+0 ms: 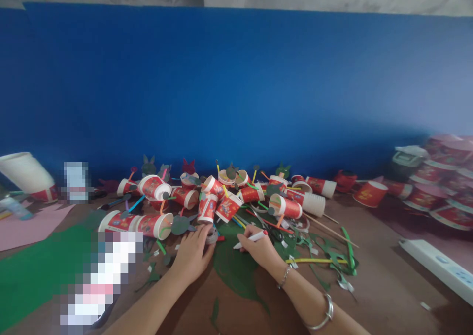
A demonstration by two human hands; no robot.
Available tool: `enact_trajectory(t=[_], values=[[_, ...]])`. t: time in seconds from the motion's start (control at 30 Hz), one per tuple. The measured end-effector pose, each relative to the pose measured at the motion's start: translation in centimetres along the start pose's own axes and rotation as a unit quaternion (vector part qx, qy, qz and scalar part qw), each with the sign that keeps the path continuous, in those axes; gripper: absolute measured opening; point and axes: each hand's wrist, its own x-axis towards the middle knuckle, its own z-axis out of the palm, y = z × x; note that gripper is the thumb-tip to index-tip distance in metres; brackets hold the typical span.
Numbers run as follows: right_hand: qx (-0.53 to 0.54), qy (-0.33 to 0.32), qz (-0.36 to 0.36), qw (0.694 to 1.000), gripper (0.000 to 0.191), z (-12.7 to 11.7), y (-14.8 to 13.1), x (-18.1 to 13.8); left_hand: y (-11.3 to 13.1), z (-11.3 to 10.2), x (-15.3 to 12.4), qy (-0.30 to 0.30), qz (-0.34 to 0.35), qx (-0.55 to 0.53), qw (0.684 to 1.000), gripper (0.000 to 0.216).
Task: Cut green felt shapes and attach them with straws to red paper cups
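My left hand [195, 251] rests on the table with its fingers curled round a clear ring that looks like a tape roll [212, 236]. The ring sits at the left edge of a dark green sheet of paper [236, 273]. In my right hand [260, 251] is a white marker [254, 237] with a red end, its tip pointing left and down, close to the green paper. A small red piece [220, 238] lies beside the ring. Just beyond my hands, red printed paper cups [207, 207] with straws and cut-out animal heads are heaped.
Green scraps and straws lie right of my hands, with a yellow straw [318, 260] among them. A white power strip [439, 266] and stacked red cups [424, 197] stand right. At left are green paper [33, 276] and pink paper [40, 226]. A blue wall [236, 88] closes the back.
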Motion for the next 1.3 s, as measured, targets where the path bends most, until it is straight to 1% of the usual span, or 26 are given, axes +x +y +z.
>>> enact_trajectory(t=[0.27,0.47,0.87,1.07,1.3], values=[[-0.008,0.012,0.002,1.0,0.025,-0.15,-0.04,0.07,0.23,-0.2,0.02,-0.019,-0.003,0.003,1.0,0.037],[0.006,0.01,0.007,1.0,0.025,0.07,0.58,0.15,0.25,-0.25,0.11,-0.014,-0.005,0.002,1.0,0.037],[0.027,0.015,0.022,0.999,0.023,0.32,0.57,0.26,-0.28,0.32,0.05,0.015,0.011,-0.003,1.0,0.036],[0.03,0.016,0.016,0.999,0.023,0.26,0.39,0.18,-0.21,0.22,0.1,0.003,0.006,-0.005,1.0,0.037],[0.014,0.019,0.0,1.0,0.023,0.14,0.33,0.17,-0.58,0.62,0.0,0.009,0.01,-0.003,1.0,0.038]])
